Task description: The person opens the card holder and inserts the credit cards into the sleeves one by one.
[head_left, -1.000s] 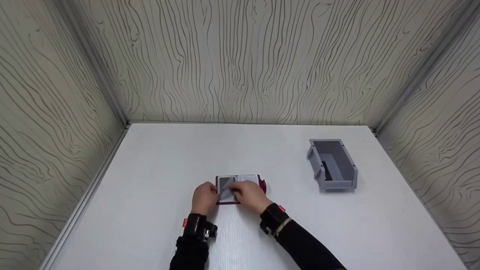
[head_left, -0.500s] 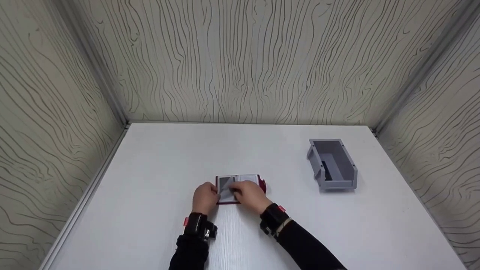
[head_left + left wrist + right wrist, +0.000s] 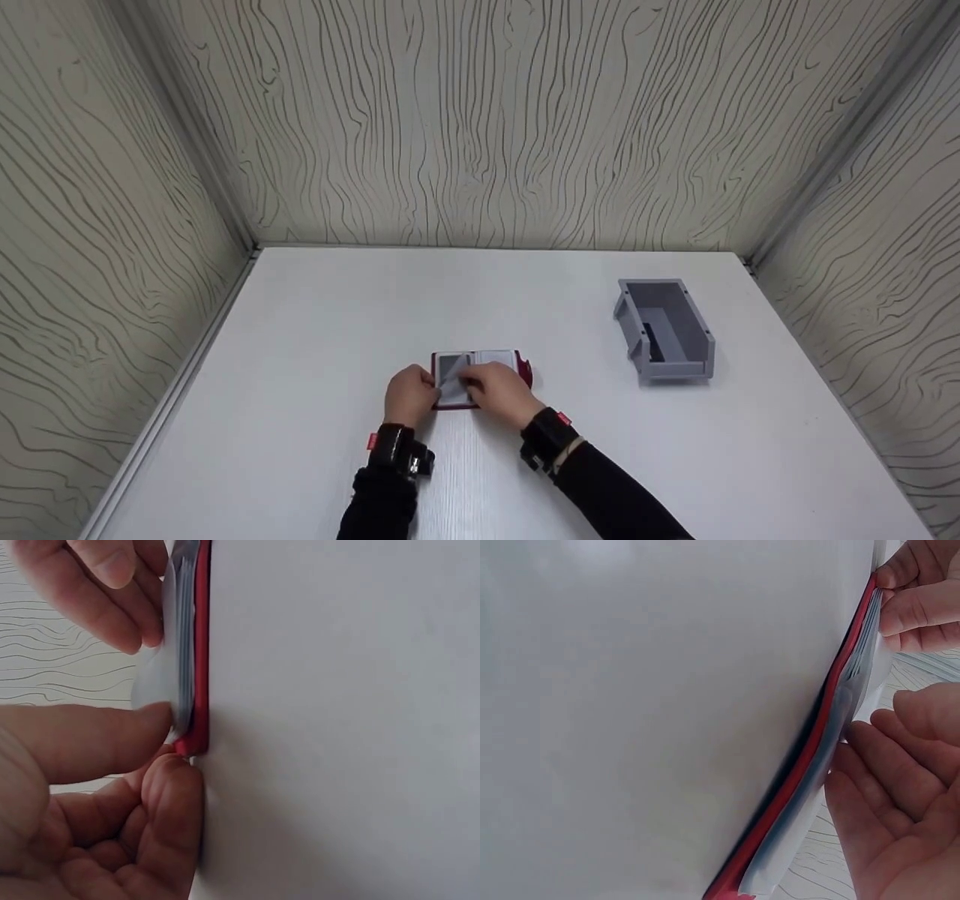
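A red card holder [image 3: 456, 406] lies open on the table, its clear plastic sleeves [image 3: 184, 652] stacked inside the cover. At its left edge my left hand [image 3: 410, 394] pinches the lower corner, thumb over the sleeves and curled fingers at the red cover. My right hand [image 3: 501, 390] comes in from the right, over the middle of the card holder, with fingertips at a lifted sleeve [image 3: 454, 386] that folds diagonally across the left page. In the right wrist view, its thumb and fingers stand close at the sleeve edges. The right hand hides much of the right page.
A grey plastic bin [image 3: 675, 367] stands at the right on the white table [image 3: 337, 300], with a dark flat thing [image 3: 652, 343] inside it. Wood-patterned panels [image 3: 480, 135] wall the table at the back and both sides.
Almost nothing moves. Both hands keep their places on the card holder, and the lifted sleeve shifts only very slightly.
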`<state>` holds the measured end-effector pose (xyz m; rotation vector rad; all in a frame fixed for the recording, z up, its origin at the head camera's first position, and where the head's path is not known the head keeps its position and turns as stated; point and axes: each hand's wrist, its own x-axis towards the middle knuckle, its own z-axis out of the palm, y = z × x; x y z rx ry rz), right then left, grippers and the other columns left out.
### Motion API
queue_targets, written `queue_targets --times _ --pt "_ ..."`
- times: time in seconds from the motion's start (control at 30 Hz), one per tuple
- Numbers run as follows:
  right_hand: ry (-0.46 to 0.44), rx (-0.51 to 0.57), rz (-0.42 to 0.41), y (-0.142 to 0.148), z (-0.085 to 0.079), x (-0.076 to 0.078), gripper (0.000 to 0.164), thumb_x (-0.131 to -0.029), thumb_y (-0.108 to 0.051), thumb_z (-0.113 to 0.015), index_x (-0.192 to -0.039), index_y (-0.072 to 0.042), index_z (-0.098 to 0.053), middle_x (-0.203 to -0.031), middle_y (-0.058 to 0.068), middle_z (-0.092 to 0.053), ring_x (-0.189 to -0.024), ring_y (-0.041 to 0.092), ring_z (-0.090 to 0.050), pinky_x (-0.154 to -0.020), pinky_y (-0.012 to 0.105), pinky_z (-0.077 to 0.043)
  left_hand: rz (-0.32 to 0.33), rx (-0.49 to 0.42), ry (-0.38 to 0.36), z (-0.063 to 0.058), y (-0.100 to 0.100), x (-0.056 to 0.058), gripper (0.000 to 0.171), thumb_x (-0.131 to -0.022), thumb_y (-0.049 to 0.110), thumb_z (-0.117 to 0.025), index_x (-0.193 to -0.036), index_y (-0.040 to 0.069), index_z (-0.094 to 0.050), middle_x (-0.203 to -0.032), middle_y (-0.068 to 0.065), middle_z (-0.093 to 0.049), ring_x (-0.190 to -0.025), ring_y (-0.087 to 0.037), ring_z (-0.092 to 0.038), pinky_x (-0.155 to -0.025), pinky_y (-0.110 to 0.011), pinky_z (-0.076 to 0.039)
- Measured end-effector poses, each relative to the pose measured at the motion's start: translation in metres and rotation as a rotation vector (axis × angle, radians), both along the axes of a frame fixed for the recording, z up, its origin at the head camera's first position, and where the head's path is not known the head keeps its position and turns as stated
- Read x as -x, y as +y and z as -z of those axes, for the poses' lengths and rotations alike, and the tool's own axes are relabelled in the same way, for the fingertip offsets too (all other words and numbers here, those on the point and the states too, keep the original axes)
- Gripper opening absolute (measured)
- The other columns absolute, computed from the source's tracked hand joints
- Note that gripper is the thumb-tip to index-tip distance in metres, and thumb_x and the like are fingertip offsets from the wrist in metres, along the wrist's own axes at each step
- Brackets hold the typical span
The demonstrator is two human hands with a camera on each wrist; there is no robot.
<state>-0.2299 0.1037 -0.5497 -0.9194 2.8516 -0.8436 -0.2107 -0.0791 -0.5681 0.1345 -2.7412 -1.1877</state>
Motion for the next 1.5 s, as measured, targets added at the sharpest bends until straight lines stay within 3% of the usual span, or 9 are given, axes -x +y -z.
queue_targets --times 0.4,0.53,0.77,0.9,1.3,1.5 --pt "-0.032 -0.015 -0.002 0.0 -0.001 -0.001 0.025 -0.093 -0.009 -0.064 -0.117 -0.006 -0.07 -0.106 0.003 -0.07 -0.099 0.019 -0.064 -0.088 0.037 -0.051 -0.011 -0.019 -0.069 -0.003 0.0 0.0 0.011 -0.074 0.003 -0.075 -0.079 0.003 -0.064 -0.074 -0.005 -0.063 -0.07 -0.022 -0.058 -0.066 -0.038 -0.048" --pt "-0.024 -0.006 0.004 0.001 -0.002 -0.002 0.022 -0.093 -0.01 -0.064 -0.114 -0.006 -0.07 -0.101 0.002 -0.069 -0.095 0.017 -0.063 -0.086 0.036 -0.051 -0.012 -0.021 -0.068 -0.002 0.0 0.001 0.011 -0.074 0.003 -0.075 -0.078 0.003 -0.064 -0.075 -0.006 -0.063 -0.071 -0.023 -0.058 -0.066 -0.038 -0.048" --pt "0.038 0.042 0.008 0.007 -0.005 -0.003 0.029 -0.093 -0.01 -0.064 -0.121 0.0 -0.066 -0.116 0.014 -0.068 -0.111 0.03 -0.062 -0.096 0.044 -0.047 -0.001 -0.014 -0.014 0.0 -0.001 -0.001 0.012 -0.072 0.003 -0.075 -0.077 0.002 -0.064 -0.072 -0.005 -0.062 -0.069 -0.022 -0.057 -0.066 -0.039 -0.047" --pt "0.063 0.063 0.015 0.01 -0.009 -0.001 0.029 -0.094 -0.01 -0.064 -0.121 -0.001 -0.066 -0.118 0.014 -0.067 -0.113 0.03 -0.061 -0.097 0.044 -0.047 0.004 -0.015 0.0 0.0 -0.002 -0.002 0.012 -0.071 0.002 -0.075 -0.077 0.002 -0.065 -0.072 -0.005 -0.062 -0.069 -0.023 -0.057 -0.066 -0.039 -0.047" --pt "0.1 0.123 0.06 0.03 -0.02 0.005 0.028 -0.094 -0.008 -0.064 -0.12 0.0 -0.067 -0.117 0.014 -0.068 -0.111 0.031 -0.062 -0.096 0.046 -0.047 0.006 -0.029 -0.017 -0.001 -0.002 -0.001 0.014 -0.072 0.004 -0.077 -0.078 0.002 -0.064 -0.074 -0.005 -0.063 -0.071 -0.023 -0.059 -0.068 -0.04 -0.048" --pt "0.089 0.139 0.122 0.047 -0.025 0.008 0.028 -0.094 -0.008 -0.064 -0.12 0.001 -0.067 -0.115 0.016 -0.068 -0.106 0.03 -0.063 -0.092 0.047 -0.049 0.012 -0.036 -0.007 -0.001 -0.003 -0.001 0.012 -0.072 0.004 -0.076 -0.077 0.002 -0.065 -0.073 -0.004 -0.063 -0.07 -0.023 -0.058 -0.068 -0.04 -0.048"
